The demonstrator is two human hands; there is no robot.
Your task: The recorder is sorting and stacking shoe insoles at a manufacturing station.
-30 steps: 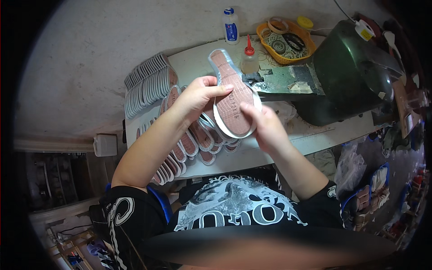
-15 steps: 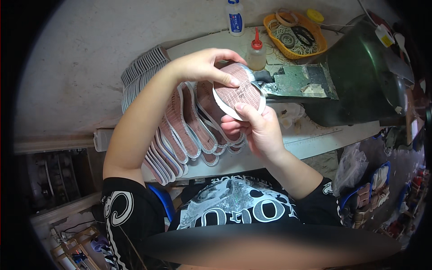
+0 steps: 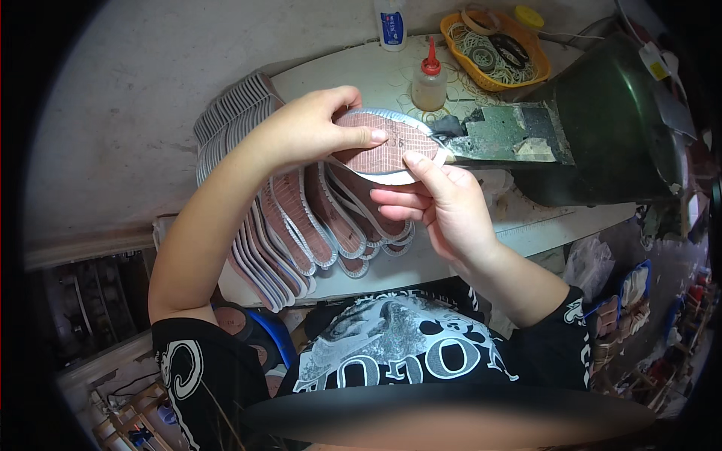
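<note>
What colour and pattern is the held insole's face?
The insole is pinkish brown with pale grid lines, clearest in the head view.

Insole [image 3: 368, 158] surf. matt, grid-textured; btl. [image 3: 429, 93] smooth, transl. plastic; green housing [image 3: 602, 124] glossy.

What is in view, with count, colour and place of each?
Held insole: one, pinkish-brown, centre
Loose insoles: many, pinkish-brown, table's near left
Stacked insoles: many, grey, upper left
Squeeze bottle: one, translucent with red top, upper centre
Labelled bottle: one, white and blue, top centre
Basket: one, yellow, upper right
Machine: one, green, right
Table: one, whitish, centre
Plastic bag: one, clear, lower right
Clutter: uncountable, mixed, right edge
Shirt: one, black and white, bottom
Left hand, right hand: two, bare, on held insole
</note>
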